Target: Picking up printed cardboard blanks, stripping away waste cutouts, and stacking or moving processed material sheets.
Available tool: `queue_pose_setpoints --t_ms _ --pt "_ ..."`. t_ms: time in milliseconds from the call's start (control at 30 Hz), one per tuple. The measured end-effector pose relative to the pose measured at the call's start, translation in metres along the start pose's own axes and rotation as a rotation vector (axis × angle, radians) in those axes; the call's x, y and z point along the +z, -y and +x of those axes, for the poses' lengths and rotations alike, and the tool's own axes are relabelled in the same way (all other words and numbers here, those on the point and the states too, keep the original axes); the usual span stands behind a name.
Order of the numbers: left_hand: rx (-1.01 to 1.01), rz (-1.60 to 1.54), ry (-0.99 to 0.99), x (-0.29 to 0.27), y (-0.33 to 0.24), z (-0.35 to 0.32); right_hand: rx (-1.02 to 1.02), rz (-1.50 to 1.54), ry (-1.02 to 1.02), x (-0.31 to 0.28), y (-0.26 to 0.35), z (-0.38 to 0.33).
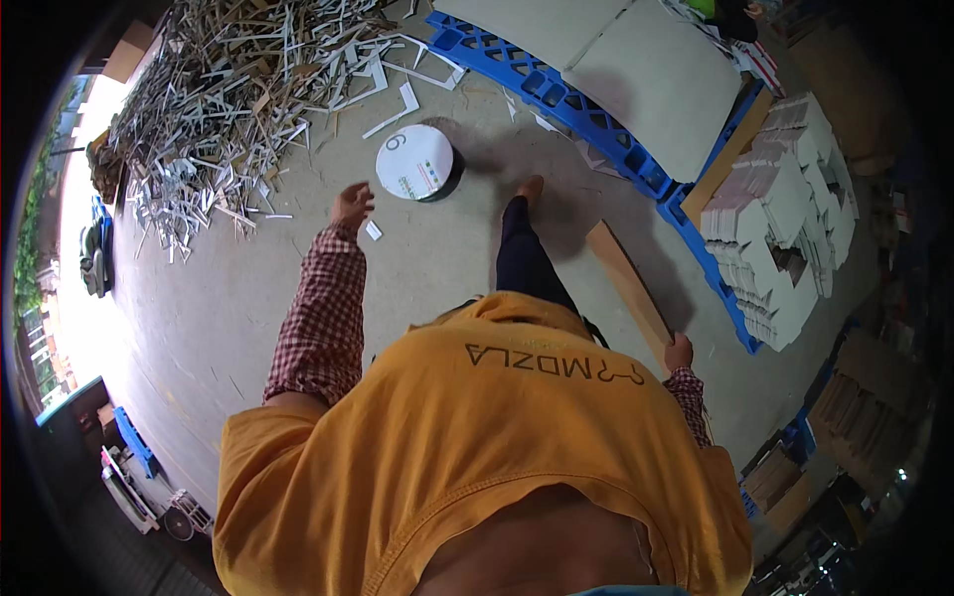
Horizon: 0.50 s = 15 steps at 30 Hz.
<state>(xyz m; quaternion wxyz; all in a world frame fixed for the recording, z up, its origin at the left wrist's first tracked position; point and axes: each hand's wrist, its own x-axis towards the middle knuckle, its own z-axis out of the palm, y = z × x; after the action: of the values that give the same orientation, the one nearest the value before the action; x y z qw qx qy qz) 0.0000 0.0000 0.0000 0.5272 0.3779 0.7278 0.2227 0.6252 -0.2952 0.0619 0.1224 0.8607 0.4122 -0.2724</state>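
Note:
My right hand point(679, 352) grips one end of a long, flat brown board point(631, 283), cardboard or wood, which slants forward and left from it. My left hand point(353, 207) is raised out in front on the left, holding nothing, its fingers apart and slightly bent. Nearest to that hand, ahead and to its right, stands a round thing with a white printed top point(414, 162); its sides are mostly hidden. A small white scrap point(374, 230) lies on the floor beside the left hand.
A large heap of cardboard offcuts point(229, 89) spreads at the far left. Blue pallets point(556, 94) run along the right, bearing large flat sheets point(651, 84) and a stack of die-cut white cardboard pieces point(785, 228). Part of another person point(735, 18) shows at the top right.

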Motion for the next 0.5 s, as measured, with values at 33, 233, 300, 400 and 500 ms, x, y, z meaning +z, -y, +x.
queue_pose_setpoints --t_ms 33,233,300,400,500 --pt "0.059 -0.051 0.04 0.006 -0.006 0.0 -0.009 -0.021 0.037 0.006 -0.001 -0.008" --pt "-0.205 0.056 0.223 0.027 -0.069 0.122 0.042 0.044 0.129 -0.045 0.116 0.114" --pt "-0.225 0.289 0.264 0.037 -0.077 0.126 0.044 0.087 0.149 -0.05 0.129 0.129" --pt "-0.299 0.37 0.345 0.03 -0.089 0.154 0.073 0.111 0.199 -0.065 0.149 0.155" --pt "-0.335 0.522 0.39 0.02 -0.116 0.207 0.197 0.127 0.286 -0.092 0.192 0.175"
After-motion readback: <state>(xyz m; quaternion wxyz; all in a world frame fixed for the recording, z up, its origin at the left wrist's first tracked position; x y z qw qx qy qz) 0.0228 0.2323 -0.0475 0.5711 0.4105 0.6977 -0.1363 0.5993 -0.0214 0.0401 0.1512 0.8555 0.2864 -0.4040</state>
